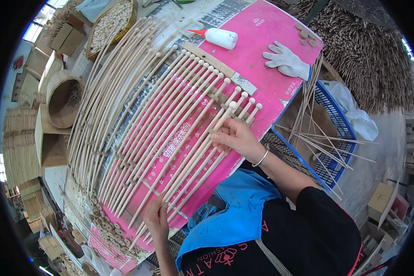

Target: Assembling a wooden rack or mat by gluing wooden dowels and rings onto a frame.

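My right hand (238, 139) pinches a pale wooden stick (194, 157) just below its round ball end (233, 106). A small wooden ring (212, 131) sits by the thumb. Farther down the same stick, my left hand (157, 218) closes its fingers round the shaft; its fingertips are partly hidden. Beneath and to the left, a row of similar ball-ended sticks (158, 119) lies side by side on a pink sheet (257, 34). Their ball ends line up near a wooden strip (211, 60), and some shafts carry small rings.
A white glue bottle with a red tip (221, 38) and a white glove (287, 60) lie at the far side. More sticks (110, 92) fill the left. Wooden rings (112, 230) are heaped at lower left. A blue basket (342, 126) with loose sticks stands right; a balls tray (112, 25) is far left.
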The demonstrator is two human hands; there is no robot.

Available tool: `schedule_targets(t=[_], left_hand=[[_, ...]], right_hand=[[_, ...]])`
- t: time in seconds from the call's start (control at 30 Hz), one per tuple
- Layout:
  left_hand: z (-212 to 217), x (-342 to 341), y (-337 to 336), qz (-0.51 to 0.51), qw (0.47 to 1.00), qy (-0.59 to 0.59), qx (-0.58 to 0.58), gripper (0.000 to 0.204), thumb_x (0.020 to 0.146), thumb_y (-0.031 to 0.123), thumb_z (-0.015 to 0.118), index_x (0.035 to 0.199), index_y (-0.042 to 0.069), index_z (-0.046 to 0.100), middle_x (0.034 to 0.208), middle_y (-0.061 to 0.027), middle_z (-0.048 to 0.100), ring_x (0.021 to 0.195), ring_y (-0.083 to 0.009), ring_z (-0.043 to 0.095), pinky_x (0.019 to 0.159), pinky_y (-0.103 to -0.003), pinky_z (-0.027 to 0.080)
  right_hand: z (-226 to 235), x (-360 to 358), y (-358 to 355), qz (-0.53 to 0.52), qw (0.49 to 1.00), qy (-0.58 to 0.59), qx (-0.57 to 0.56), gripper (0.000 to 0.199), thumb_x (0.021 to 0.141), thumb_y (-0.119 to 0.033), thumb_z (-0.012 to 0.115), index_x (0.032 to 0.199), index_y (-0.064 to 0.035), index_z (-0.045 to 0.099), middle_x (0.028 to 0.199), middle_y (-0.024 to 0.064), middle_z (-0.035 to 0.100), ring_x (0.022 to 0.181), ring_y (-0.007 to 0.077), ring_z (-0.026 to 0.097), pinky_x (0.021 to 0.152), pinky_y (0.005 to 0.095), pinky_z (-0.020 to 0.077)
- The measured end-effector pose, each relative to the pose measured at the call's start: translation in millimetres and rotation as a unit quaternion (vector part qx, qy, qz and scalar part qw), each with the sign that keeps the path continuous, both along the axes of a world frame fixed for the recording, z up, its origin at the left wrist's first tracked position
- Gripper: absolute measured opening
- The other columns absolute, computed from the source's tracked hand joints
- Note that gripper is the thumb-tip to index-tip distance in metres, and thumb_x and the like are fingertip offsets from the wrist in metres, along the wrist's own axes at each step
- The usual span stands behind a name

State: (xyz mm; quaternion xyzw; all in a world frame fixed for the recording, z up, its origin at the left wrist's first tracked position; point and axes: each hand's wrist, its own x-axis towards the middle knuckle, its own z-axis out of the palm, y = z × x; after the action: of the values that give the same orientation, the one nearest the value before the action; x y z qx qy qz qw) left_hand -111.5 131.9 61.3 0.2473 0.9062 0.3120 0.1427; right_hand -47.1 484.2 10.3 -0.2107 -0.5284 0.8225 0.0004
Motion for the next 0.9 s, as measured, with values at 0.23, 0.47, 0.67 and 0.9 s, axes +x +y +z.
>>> schedule_targets(t=[0.23, 0.47, 0.67, 0.9], left_hand=[[-17, -8, 49, -0.014, 0.997, 0.067, 0.018, 0.033, 0.092, -0.002, 0.067, 0.124, 0.002, 0.073, 0.097, -0.0121, 0.060, 0.085, -0.0252, 0.062, 0.073, -0.035, 0.050], [-47, -20, 69, -0.016, 0.990, 0.139, 0.011, 0.038, 0.092, -0.002, 0.068, 0.129, 0.004, 0.072, 0.093, -0.0109, 0.057, 0.083, -0.0243, 0.058, 0.073, -0.035, 0.048], [-57, -21, 74, -0.006, 0.990, 0.143, -0.013, 0.040, 0.092, -0.001, 0.068, 0.131, 0.004, 0.071, 0.094, -0.0107, 0.057, 0.083, -0.0249, 0.058, 0.075, -0.037, 0.048], [-60, -24, 77, -0.003, 0.990, 0.143, -0.003, 0.038, 0.093, 0.002, 0.068, 0.131, 0.005, 0.072, 0.093, -0.0103, 0.057, 0.083, -0.0248, 0.058, 0.072, -0.038, 0.048]], right_hand=[[-5, 10, 37, -0.117, 0.988, -0.014, 0.101, 0.027, 0.100, -0.029, 0.072, 0.104, -0.0041, 0.062, 0.078, 0.0008, 0.066, 0.061, 0.0066, 0.062, 0.050, 0.0222, 0.0465], [-15, 23, 63, -0.186, 0.974, -0.020, 0.132, 0.024, 0.105, -0.030, 0.064, 0.105, -0.0057, 0.063, 0.078, 0.0011, 0.067, 0.059, 0.0049, 0.060, 0.047, 0.0200, 0.0409], [-17, 26, 66, -0.158, 0.978, -0.021, 0.136, 0.023, 0.106, -0.029, 0.062, 0.107, -0.0059, 0.063, 0.080, 0.0001, 0.067, 0.061, 0.0041, 0.060, 0.049, 0.0196, 0.0412], [-18, 24, 64, -0.122, 0.982, -0.010, 0.145, 0.022, 0.107, -0.029, 0.061, 0.106, -0.0071, 0.065, 0.082, -0.0005, 0.067, 0.065, 0.0038, 0.060, 0.052, 0.0200, 0.0421]])
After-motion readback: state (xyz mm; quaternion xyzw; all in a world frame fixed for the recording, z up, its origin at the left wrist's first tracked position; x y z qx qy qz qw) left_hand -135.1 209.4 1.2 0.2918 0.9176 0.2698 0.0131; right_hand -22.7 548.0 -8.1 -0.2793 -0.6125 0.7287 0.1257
